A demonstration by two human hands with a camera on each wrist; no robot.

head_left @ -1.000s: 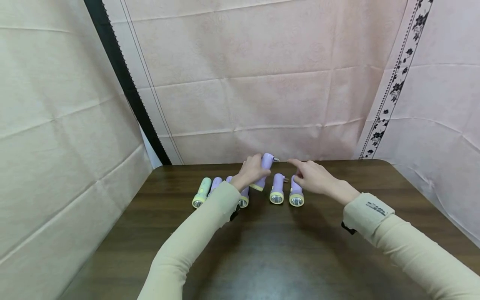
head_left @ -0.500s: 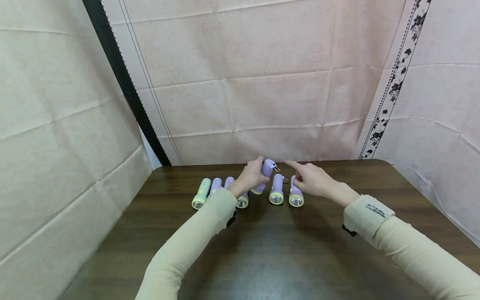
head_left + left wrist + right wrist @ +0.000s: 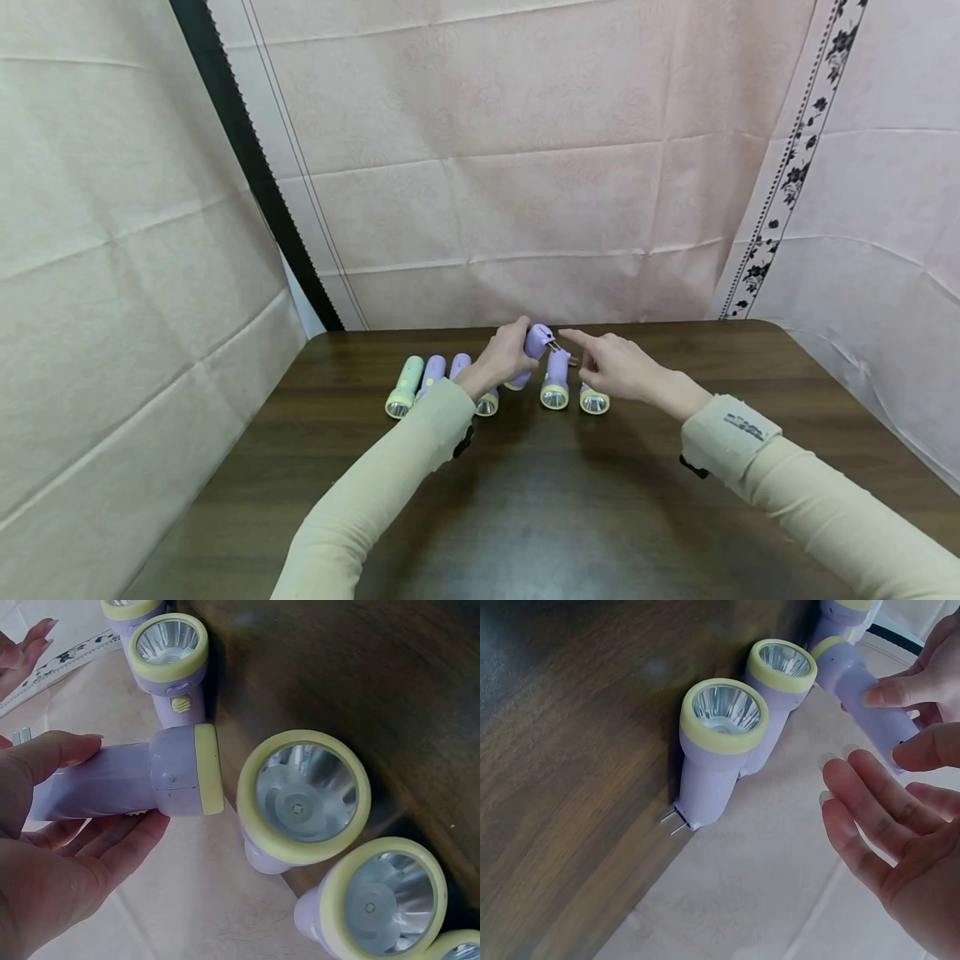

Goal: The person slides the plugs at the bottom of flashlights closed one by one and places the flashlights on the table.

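My left hand (image 3: 501, 358) grips a purple flashlight (image 3: 112, 776) with a pale yellow head, thumb on one side and fingers on the other. Two metal prongs stick out at its tail, towards my right hand (image 3: 622, 365). That hand has its index finger stretched out by the prongs, the other fingers loosely bent. In the right wrist view, one of its fingertips overlaps the flashlight's tail; whether it presses there I cannot tell. Just below stands another purple flashlight (image 3: 555, 379), and one more (image 3: 716, 757), its prongs out, is partly behind my right hand.
Left of the held one, a green flashlight (image 3: 405, 385) and several purple ones, such as this flashlight (image 3: 432, 371), stand in a row on the dark wooden table (image 3: 525, 500). Cloth (image 3: 555, 208) hangs behind the table's back edge.
The held flashlight has come down and tilted, its prongs now pointing down to the right. My right hand has shifted left, its index finger closer to the prongs.
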